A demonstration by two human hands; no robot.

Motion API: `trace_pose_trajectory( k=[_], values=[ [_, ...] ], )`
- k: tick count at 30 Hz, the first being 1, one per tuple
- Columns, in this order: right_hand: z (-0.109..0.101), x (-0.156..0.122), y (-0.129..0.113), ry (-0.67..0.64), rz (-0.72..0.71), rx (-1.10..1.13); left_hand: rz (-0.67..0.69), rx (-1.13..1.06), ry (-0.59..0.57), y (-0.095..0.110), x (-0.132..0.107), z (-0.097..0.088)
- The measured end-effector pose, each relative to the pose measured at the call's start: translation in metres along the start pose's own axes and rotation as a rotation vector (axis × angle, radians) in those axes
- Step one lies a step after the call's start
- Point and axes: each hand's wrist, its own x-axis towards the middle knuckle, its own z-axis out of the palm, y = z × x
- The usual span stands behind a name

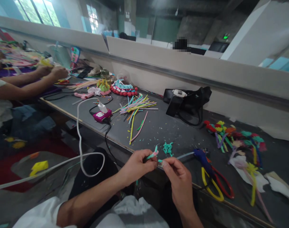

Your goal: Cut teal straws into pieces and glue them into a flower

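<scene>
One dark bench (pixel 182 133) spans the head view I am working from. Over its near edge: left hand (pixel 139 164) and right hand (pixel 181 177), close together. Beside the right, a red-and-yellow-handled tool (pixel 217 191), lying unused. Beyond the fingers, loose green cuttings (pixel 168 148). Left thumb and forefinger closed on a pink-and-green piece (pixel 153 154); right fingertips pinching a green bit (pixel 160 161) just below it. Step, as I judge it: bringing bit and piece together. Next move calls for lining up their ends, both pinches kept light
</scene>
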Motion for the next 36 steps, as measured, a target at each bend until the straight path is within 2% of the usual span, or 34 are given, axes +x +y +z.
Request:
trace_pose_trajectory(
  k=[3,8,12,28,36],
  values=[
    [-0.004,0.004,-0.002,0.039,-0.071,-0.059,0.043,0.020,0.012,0.005,-0.001,-0.001],
    [-0.007,0.012,-0.020,-0.012,-0.245,-0.177,0.068,0.030,-0.004,0.016,-0.003,-0.002],
    [-0.008,0.017,-0.027,-0.030,-0.325,-0.230,0.067,0.043,-0.015,0.017,-0.003,-0.002],
    [-0.011,0.023,-0.029,-0.061,-0.331,-0.300,0.099,0.044,-0.036,0.016,-0.002,-0.003],
    [-0.012,0.024,-0.028,-0.068,-0.378,-0.326,0.100,0.073,-0.036,0.014,0.000,-0.003]
  ],
)
